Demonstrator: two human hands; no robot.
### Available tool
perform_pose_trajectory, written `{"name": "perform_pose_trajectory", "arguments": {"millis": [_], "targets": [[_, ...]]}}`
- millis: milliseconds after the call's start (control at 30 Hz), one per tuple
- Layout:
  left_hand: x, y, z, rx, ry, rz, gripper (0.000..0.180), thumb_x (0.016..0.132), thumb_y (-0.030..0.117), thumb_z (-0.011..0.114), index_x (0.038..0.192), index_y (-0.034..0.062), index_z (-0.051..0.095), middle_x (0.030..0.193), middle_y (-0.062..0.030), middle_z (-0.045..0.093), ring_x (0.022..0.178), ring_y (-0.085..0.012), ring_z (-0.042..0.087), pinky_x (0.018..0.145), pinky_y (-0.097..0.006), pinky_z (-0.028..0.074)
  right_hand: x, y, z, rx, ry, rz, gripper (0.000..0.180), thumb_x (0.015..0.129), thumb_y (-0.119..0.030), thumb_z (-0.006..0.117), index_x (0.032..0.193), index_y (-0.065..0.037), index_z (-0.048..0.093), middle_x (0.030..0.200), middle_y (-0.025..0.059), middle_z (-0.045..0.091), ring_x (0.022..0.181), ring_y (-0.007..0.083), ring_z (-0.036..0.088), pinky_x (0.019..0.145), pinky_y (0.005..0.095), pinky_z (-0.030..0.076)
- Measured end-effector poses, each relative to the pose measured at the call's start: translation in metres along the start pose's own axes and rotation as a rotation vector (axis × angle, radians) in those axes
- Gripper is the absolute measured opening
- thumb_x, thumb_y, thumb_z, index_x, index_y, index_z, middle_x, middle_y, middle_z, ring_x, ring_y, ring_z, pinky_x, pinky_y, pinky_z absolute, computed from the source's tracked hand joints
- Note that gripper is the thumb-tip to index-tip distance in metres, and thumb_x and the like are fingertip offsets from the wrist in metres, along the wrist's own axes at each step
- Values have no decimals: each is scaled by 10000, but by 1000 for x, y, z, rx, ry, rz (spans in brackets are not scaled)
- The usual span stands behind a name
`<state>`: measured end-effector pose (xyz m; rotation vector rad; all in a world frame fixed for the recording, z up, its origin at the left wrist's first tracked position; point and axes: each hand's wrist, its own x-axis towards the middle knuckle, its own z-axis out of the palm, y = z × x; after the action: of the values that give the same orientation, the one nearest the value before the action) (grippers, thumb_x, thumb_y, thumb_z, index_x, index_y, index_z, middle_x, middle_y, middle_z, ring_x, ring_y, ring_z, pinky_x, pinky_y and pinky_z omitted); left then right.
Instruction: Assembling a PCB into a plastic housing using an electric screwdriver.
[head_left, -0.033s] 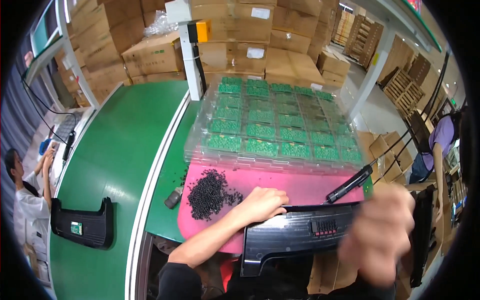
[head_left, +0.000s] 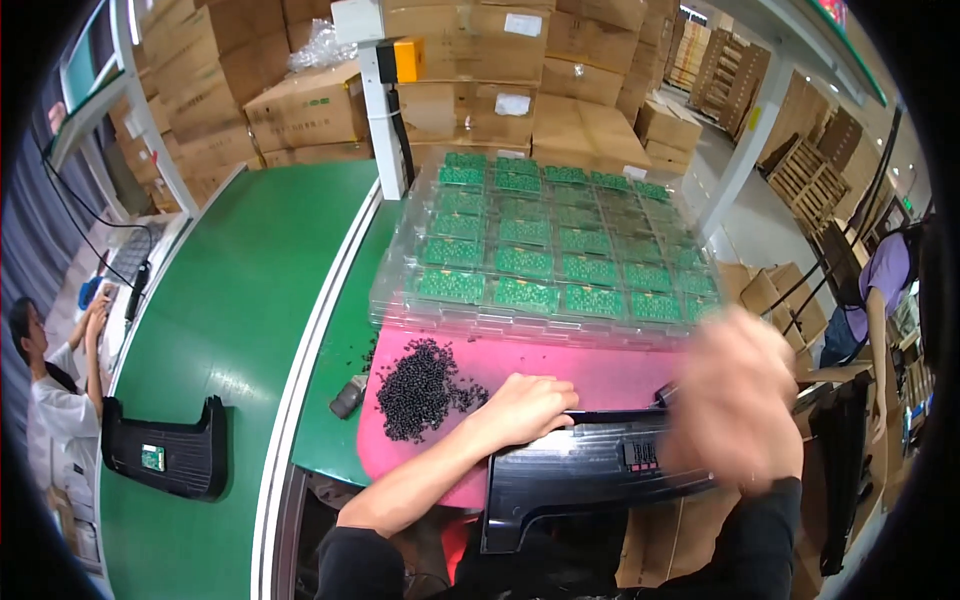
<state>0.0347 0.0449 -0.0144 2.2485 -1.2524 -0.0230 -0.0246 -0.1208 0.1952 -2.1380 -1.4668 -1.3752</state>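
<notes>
A long black plastic housing [head_left: 575,480] with a curved cut-out lies at the front edge of the bench. My left hand [head_left: 528,408] grips its far edge, fingers curled over the rim. A small slotted part with pinkish-red bits [head_left: 641,456] is set in the housing's right half. My right hand [head_left: 735,400] is smeared by motion above the housing's right end, so its fingers cannot be made out. It covers most of a black pen-shaped electric screwdriver [head_left: 665,394]; only one end shows. Left of my left hand, a heap of small black pieces [head_left: 418,392] sits on a pink mat [head_left: 620,372].
Stacked clear trays [head_left: 550,322] of green circuit boards stand behind the mat. A dark knob-like object [head_left: 347,397] lies left of it. On the green conveyor [head_left: 250,300] rests another black housing [head_left: 190,455] with a small board. Co-workers are at far left and right.
My right hand has moved up and slightly left, and now covers the screwdriver that lay in plain sight on the mat. My left hand and the housing have stayed put.
</notes>
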Motion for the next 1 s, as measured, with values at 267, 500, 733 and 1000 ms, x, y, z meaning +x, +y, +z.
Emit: {"name": "perform_pose_trajectory", "arguments": {"millis": [267, 500, 733, 1000], "targets": [[7, -8, -18, -45, 32, 4, 220, 825, 239, 664, 844, 37, 582, 878, -100, 603, 896, -311, 625, 676, -436, 523, -92, 183, 234, -1, -457, 681, 355, 812, -118, 630, 1130, -81, 477, 1059, 122, 575, 1052, 319, 550, 864, 456, 456], [6, -14, -13, -104, 60, 6, 197, 815, 201, 674, 875, 43, 573, 894, -92, 583, 888, -301, 628, 671, -412, 535, -105, 249, 350, -187, -649, 853, 597, 856, -174, 642, 1394, -156, 386, 1351, 119, 459, 1288, 317, 406, 1046, 495, 353], [6, -16, -12, -126, 30, 0, 188, 806, 183, 676, 890, 50, 572, 904, -86, 574, 885, -286, 618, 666, -398, 535, -101, 260, 372, -243, -695, 661, 636, 930, -123, 547, 1489, -234, 266, 1350, 110, 505, 1294, 291, 417, 1100, 512, 276], [6, -12, -14, -56, 68, -1, 237, 806, 257, 696, 831, 38, 607, 814, -99, 596, 791, -307, 632, 583, -416, 517, -68, 204, 239, 409, 152, 1024, 673, 904, -251, 653, 1413, -28, 273, 1162, 211, 591, 1019, 310, 630, 878, 417, 504]]}}
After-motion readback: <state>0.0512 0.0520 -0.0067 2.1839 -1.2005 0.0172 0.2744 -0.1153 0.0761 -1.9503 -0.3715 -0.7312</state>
